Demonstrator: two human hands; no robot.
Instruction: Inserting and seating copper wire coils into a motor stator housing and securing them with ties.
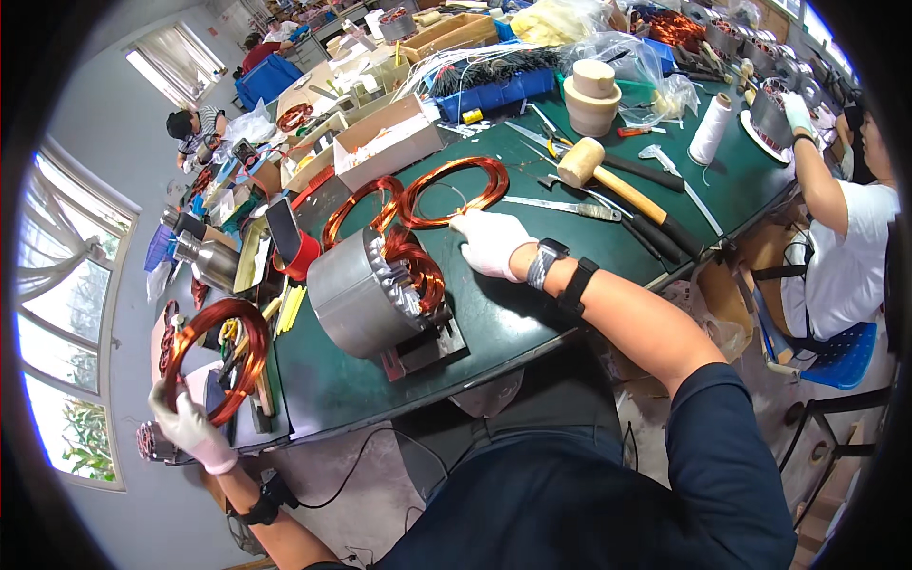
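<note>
My left hand [193,435], in a white glove, is closed on the lower edge of a copper wire coil [258,356], which stands tilted at the table's left end. My right hand [494,245], also gloved, reaches across the table. Its fingers are closed at the near edge of another copper wire coil [501,180], where a thin tie shows; the glove hides the exact grip. Between my hands a grey metal stator [356,296] lies on its side on a small stand [432,350]. Copper windings [425,271] and pale slot liners come out of its right end.
Right of the coils lie a wooden mallet [581,163], a steel ruler-like blade [541,202], pliers and a caliper [679,180]. A white box [389,142] and thread spool [710,128] stand farther back. A co-worker [836,218] sits at the right beside another stator.
</note>
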